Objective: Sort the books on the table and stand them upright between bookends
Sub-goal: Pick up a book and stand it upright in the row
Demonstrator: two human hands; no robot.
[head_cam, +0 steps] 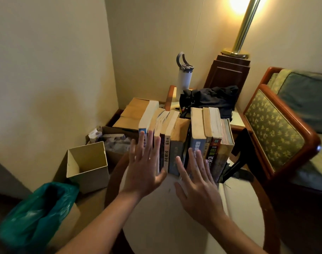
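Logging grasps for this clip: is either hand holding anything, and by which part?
Nothing is held. The left hand and right hand are open, fingers straight, in front of the spines of the upright books; no grip on any.

head view | worn high, faces forward and down | close over table (175, 226) and row of books (186, 136) | single view

Row of worn books (198, 132) standing upright on pale round table (165, 217). Yellowed page edges up, spines toward near side. Black bookend (242, 149) against rightmost book.
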